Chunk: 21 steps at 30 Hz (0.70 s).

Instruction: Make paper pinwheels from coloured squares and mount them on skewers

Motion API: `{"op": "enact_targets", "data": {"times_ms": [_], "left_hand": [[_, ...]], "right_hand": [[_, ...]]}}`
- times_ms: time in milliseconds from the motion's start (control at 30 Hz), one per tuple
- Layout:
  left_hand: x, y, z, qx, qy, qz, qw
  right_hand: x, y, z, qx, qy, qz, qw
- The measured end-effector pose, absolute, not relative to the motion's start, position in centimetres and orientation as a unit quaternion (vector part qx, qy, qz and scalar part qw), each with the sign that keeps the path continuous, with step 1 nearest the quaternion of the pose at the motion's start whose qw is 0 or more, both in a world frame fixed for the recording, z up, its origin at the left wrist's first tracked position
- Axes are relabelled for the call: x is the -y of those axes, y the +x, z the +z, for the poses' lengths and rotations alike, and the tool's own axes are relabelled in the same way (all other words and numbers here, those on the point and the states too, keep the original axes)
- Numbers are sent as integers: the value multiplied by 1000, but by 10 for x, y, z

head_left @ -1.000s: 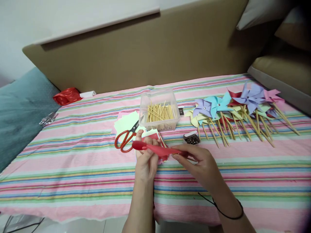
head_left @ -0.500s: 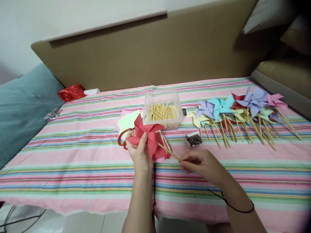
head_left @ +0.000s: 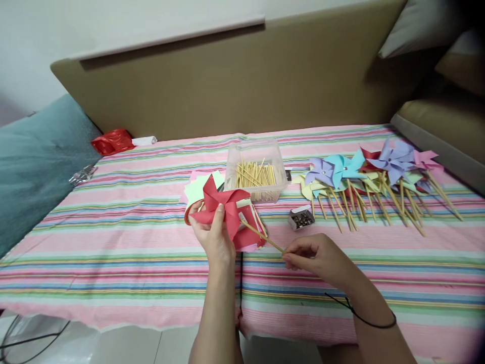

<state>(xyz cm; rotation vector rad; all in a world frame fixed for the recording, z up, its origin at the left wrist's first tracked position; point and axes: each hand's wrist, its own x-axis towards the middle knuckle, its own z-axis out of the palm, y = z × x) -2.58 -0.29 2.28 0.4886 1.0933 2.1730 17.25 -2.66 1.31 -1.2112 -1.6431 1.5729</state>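
Note:
My left hand (head_left: 215, 237) grips a red paper pinwheel (head_left: 231, 202), its thumb pressed on the centre. A thin wooden stick (head_left: 261, 235) slants from behind the pinwheel down to the right. Its lower end is pinched between the thumb and fingers of my right hand (head_left: 308, 255). Whether the stick is fixed to the pinwheel is hidden behind the paper. Beneath and behind my left hand lie red paper sheets (head_left: 246, 239), pale green sheets (head_left: 192, 189) and orange-handled scissors (head_left: 187, 212), partly covered.
A clear plastic box (head_left: 278, 188) of wooden sticks stands behind my hands. Right of it sits a small open box of dark metal pins (head_left: 302, 219). Several finished pinwheels (head_left: 346, 168) lie at the right. A red plastic bag (head_left: 113, 142) is at the back left, on the striped cloth (head_left: 125, 237).
The pinwheel and my left hand have shifted slightly left, with the blades turned a little. The stick's end stays pinched in my right hand, which has barely moved.

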Motion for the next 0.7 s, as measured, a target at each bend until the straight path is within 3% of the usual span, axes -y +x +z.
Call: {"op": "enact_targets", "data": {"times_ms": [333,533,700], "left_hand": [[5,-22,25,-333,177,832,407],[5,-16,26,-286,202,793,498],[6,-16,22,-314,273,750,514]], "right_hand": [[25,175,17,642,-457,533,308],[25,178,15,610,-469,501,396],[22,186,14,557,-512,459,467]]}}
